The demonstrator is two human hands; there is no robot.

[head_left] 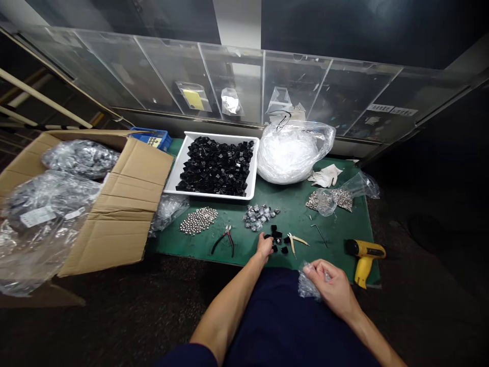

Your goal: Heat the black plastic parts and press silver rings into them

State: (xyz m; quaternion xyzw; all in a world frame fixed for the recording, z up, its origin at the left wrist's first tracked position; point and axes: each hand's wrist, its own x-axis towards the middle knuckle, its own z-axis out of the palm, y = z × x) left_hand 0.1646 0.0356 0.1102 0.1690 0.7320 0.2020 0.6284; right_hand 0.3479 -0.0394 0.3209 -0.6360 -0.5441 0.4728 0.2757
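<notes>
My left hand (pixel 265 248) is at the table's near edge, its fingers closed around a small black block-like part. Several more black parts (pixel 278 240) lie loose beside those fingertips. Close to my body, my right hand (pixel 334 286) pinches a crumpled clear plastic bag (pixel 308 286); whether anything is inside cannot be made out. Between the hands lie cream-handled nippers (pixel 297 242). Left of my left hand are dark-red-handled cutters (pixel 226 240) with their handles spread. A pile of small clear-wrapped parts (pixel 260 216) sits just beyond the black ones.
On the green table (pixel 244 250) stands a white tray (pixel 252 187) of black parts. Metal balls (pixel 198 220), a big clear bag (pixel 288 153), a glove (pixel 326 176), metal pieces (pixel 342 199), a hex key (pixel 320 234) and a yellow heat gun (pixel 365 260) surround it. A cardboard box (pixel 118 204) is left.
</notes>
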